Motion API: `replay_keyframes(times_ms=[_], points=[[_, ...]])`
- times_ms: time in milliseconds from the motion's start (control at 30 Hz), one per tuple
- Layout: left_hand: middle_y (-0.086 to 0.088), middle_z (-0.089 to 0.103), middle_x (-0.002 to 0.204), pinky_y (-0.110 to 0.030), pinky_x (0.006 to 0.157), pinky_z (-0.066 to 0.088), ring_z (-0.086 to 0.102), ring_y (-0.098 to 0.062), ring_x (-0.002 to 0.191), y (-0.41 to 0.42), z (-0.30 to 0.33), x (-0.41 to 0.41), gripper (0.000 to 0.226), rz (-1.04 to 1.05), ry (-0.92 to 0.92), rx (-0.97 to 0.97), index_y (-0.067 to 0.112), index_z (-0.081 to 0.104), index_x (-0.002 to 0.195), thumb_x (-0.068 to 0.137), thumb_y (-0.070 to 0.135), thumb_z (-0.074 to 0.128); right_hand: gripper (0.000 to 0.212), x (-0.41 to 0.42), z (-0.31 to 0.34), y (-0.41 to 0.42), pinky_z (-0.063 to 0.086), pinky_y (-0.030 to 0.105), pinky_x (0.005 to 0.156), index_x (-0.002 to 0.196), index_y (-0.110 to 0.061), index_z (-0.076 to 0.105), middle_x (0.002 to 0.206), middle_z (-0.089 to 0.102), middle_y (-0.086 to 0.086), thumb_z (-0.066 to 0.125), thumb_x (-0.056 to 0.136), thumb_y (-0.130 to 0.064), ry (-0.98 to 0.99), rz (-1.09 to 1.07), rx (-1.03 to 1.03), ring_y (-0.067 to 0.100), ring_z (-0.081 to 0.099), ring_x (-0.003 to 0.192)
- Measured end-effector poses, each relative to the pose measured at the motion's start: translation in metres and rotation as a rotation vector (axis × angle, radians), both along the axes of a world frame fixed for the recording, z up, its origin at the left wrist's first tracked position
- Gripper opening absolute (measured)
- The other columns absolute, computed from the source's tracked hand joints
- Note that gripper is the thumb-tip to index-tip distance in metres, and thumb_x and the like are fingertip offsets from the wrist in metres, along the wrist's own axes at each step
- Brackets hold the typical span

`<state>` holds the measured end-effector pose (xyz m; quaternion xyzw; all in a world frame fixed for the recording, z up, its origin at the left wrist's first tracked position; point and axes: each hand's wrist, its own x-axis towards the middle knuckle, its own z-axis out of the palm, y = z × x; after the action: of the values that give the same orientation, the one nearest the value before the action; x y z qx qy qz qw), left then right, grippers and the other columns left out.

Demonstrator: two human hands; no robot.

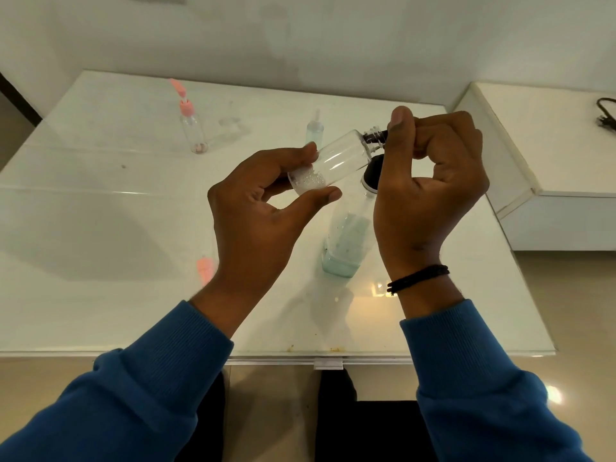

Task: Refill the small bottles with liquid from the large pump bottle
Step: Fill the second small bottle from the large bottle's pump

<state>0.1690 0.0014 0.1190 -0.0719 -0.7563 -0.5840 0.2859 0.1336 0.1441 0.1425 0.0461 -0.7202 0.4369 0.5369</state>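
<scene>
My left hand point(263, 211) holds a small clear bottle point(336, 160) tilted, its open neck up to the right, foamy liquid pooled at its base. My right hand point(430, 181) curls over the black pump head point(375, 137) of the large pump bottle, with the nozzle pushed into the small bottle's neck. The large pump bottle point(346, 241) stands on the white table point(100, 211) under my hands, with pale blue liquid low inside. A small bottle with an open pink cap point(191, 125) stands at the back left. A small bottle of pale blue liquid point(315, 130) stands at the back centre.
A loose pink cap point(205, 268) lies on the table beside my left wrist. A clear cap point(229, 121) lies near the pink-capped bottle. A white ledge point(546, 145) with a black cable point(605, 116) sits to the right. The table's front edge is close to my body.
</scene>
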Motion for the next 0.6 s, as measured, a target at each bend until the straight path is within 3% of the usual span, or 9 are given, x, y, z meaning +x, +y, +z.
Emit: replay_keyframes(times_ms=[167, 300, 467, 600], points=[[0.001, 0.073, 0.113, -0.020, 0.088, 0.058, 0.071, -0.010, 0.104, 0.0001, 0.0004, -0.0003, 0.042, -0.002, 0.004, 0.008, 0.005, 0.072, 0.117, 0.081, 0.019, 0.088, 0.030, 0.0007, 0.0073, 0.0020, 0.039, 0.033, 0.068, 0.067, -0.019, 0.059, 0.071, 0.054, -0.011, 0.070, 0.095, -0.013, -0.022, -0.010, 0.032, 0.020, 0.051, 0.067], [0.000, 0.073, 0.114, -0.021, 0.089, 0.058, 0.071, -0.011, 0.105, 0.0007, 0.0002, -0.0003, 0.042, -0.001, -0.001, 0.009, 0.005, 0.072, 0.118, 0.082, 0.021, 0.087, 0.030, 0.0020, 0.0066, -0.0013, 0.045, 0.040, 0.062, 0.066, -0.011, 0.063, 0.070, 0.055, -0.007, 0.068, 0.095, -0.015, -0.026, 0.014, -0.030, 0.013, 0.050, 0.066], [-0.001, 0.074, 0.113, -0.023, 0.089, 0.059, 0.071, -0.015, 0.104, 0.0002, -0.0009, -0.0007, 0.043, -0.006, 0.003, 0.011, 0.005, 0.072, 0.118, 0.081, 0.020, 0.088, 0.031, 0.0022, 0.0026, -0.0017, 0.045, 0.045, 0.060, 0.066, -0.008, 0.062, 0.070, 0.054, -0.006, 0.067, 0.096, -0.015, -0.033, 0.013, -0.036, 0.022, 0.051, 0.064], [0.000, 0.073, 0.113, -0.020, 0.088, 0.057, 0.071, -0.012, 0.104, 0.0000, 0.0004, 0.0003, 0.042, -0.006, 0.014, 0.004, 0.005, 0.072, 0.118, 0.081, 0.019, 0.088, 0.030, 0.0017, 0.0097, -0.0005, 0.046, 0.045, 0.063, 0.068, -0.021, 0.056, 0.070, 0.050, -0.018, 0.069, 0.095, -0.015, -0.047, 0.009, -0.022, 0.005, 0.047, 0.065]])
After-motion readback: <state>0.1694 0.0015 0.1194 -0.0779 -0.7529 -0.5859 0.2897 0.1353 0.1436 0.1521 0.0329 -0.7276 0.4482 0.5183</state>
